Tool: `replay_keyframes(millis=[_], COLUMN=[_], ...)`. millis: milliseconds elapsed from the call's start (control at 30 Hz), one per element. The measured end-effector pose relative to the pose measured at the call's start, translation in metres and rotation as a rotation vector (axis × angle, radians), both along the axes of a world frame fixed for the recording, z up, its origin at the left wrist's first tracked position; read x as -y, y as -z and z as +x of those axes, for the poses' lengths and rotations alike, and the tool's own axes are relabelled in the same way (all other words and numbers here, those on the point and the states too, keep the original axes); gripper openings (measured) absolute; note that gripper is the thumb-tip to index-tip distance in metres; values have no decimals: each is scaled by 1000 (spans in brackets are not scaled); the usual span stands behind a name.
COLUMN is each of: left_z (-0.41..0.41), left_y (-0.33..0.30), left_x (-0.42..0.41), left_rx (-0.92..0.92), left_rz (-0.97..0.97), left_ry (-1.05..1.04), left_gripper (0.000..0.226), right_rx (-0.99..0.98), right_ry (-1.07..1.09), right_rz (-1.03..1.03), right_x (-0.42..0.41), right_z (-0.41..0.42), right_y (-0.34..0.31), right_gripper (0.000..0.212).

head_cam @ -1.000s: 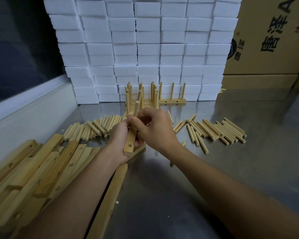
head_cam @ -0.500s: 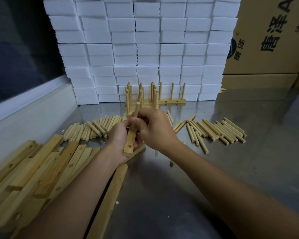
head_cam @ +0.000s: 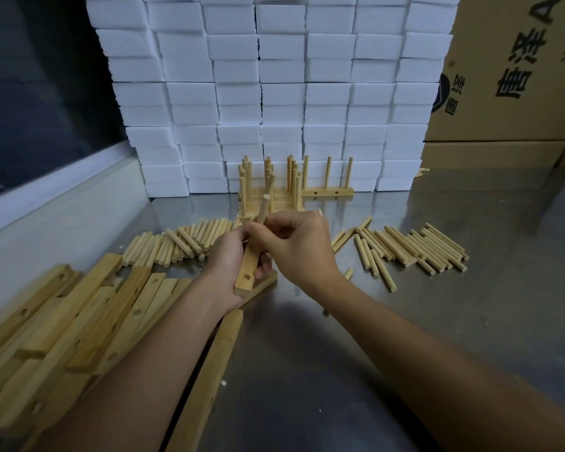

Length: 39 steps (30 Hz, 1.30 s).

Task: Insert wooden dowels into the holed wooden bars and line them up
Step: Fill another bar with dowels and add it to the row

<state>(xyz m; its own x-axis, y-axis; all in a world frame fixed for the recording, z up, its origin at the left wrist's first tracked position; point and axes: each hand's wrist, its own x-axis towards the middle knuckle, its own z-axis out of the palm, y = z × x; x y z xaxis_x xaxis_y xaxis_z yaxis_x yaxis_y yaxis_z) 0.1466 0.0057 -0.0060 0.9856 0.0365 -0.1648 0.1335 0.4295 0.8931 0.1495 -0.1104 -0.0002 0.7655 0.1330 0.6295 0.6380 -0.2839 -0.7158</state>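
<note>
Dowel (head_cam: pixel 264 208), one, enters one bar (head_cam: pixel 247 272) between two hands.

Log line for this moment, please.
left hand: holds holed bar | right hand: pinches dowel at bar | finished bars: lined up behind

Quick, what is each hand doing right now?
Left hand: grips a holed wooden bar, held off the table.
Right hand: pinches a dowel that stands at the bar's far end.
</note>
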Motion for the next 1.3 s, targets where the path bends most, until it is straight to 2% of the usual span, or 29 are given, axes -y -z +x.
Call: replay_keyframes(millis=[167, 267, 433, 667, 767, 833, 967, 1100, 1300], left_z=[1, 1, 1, 1, 1, 1, 1, 1, 2], left_y=[1, 1, 0, -1, -1, -1, -1, -1, -1], left_x=[-1, -3, -3, -4, -4, -4, -3, -4, -4], left_rx=[-10, -18, -31, -50, -55, -54, -58, -68, -70], left_rz=[-41, -56, -61, -103, -106, -110, -116, -124, -118], left_ry=[-25, -14, 7, -15, -17, -17, -11, -5, -9], left_gripper=[32, 29, 31, 26, 26, 25, 26, 26, 28], right_rx=[-53, -37, -139, -216, -336, -456, -592, -565, -560], right_ry=[4, -39, -141, 23, -9, -58, -96, -107, -103], right_rz=[-46, -213, -437, -459, -792, -1062, -1269, -1358, -1317], right_x=[-2, 3, 21, 54, 72, 82, 89, 88, 86], right_z=[1, 2, 10, 15, 17, 15, 10, 13, 20], right_y=[-4, -8, -29, -47, -57, -62, -63, -56, -46], right_gripper=[13, 15, 17, 14, 10, 19, 32, 32, 24])
